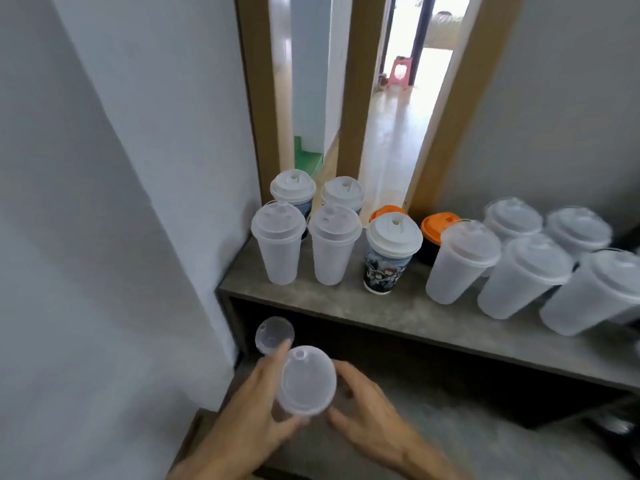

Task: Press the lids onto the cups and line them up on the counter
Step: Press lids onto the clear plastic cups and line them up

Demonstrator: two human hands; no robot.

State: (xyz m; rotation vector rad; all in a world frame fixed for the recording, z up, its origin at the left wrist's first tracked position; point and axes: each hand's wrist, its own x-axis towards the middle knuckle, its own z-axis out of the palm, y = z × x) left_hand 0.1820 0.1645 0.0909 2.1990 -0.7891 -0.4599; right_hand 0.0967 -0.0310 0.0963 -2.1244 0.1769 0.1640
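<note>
In the head view, low in the frame and left of centre, the left hand [258, 407] and the right hand [367, 407] meet around a frosted clear cup [306, 386] that already carries its domed lid. The left fingers curl up the cup's left side with the thumb near its base, and the right fingers wrap its right side, so both hands grasp the same cup. Just above and left of it, past the left fingertips, a loose clear lid [274, 335] shows against the dark space under the counter; what it rests on cannot be told. The grey counter [398, 317] runs from the middle of the frame toward the right edge. At its left end stand two frosted lidded cups [278, 244] [333, 245] side by side, and behind them two printed cups with white lids [293, 190] [343, 194]. Right of these, near the centre, stands another printed cup with a white lid [389, 254], and behind it two orange lids [386, 213] [438, 230] sit on dark cups that are mostly hidden. Toward the right of the frame a group of five frosted lidded cups [460, 261] stands close together in two rows, blurred at the edge. Above the counter, in the upper centre, wooden posts [360, 98] frame an opening onto a shiny floor, where a pink stool [398, 72] stands far back.
</note>
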